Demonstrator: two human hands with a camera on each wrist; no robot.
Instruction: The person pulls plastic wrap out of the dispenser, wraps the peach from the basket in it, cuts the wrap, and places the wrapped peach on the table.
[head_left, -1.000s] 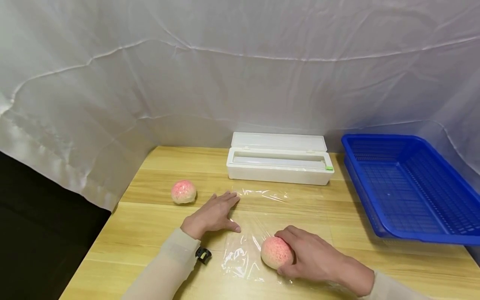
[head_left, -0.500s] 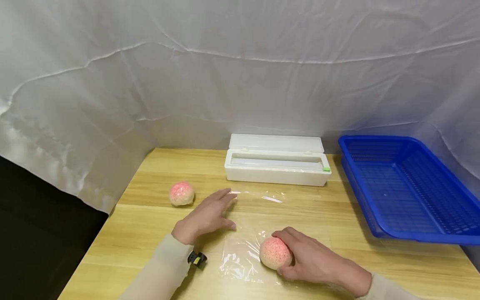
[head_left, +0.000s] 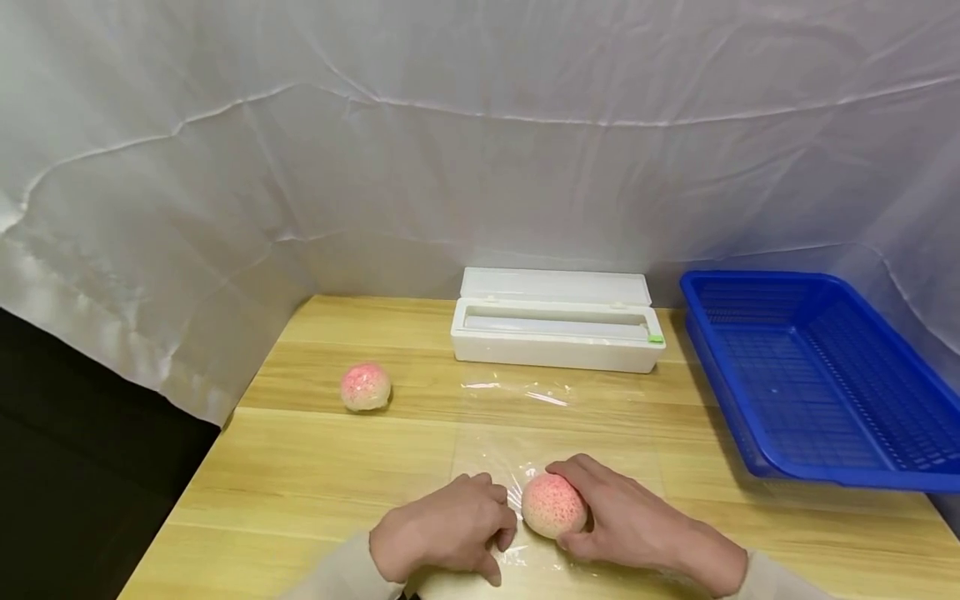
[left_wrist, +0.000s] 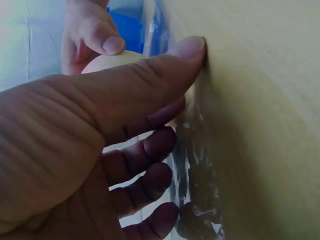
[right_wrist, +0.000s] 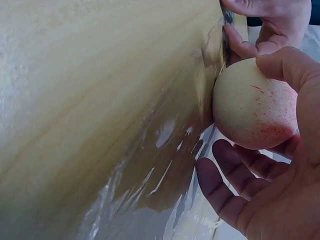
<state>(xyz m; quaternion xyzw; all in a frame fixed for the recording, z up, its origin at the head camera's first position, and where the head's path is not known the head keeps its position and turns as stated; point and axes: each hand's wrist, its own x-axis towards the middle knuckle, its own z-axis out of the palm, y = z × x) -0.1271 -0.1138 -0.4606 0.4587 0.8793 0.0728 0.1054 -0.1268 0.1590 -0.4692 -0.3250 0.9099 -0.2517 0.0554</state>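
Ball [head_left: 553, 507], pink-topped. Head view: lying on clear film [head_left: 517, 467], my right hand [head_left: 633, 517] gripping its right side, my left hand [head_left: 453, 527] lying half-curled just beside it. Left wrist view: thumb seemingly touching the table [left_wrist: 275, 125], fingers curving loosely, apparently holding nothing. Right wrist view: my thumb pressing the ball; it is looking light, soft, easily dented, probably wanting broad, gentle holding.
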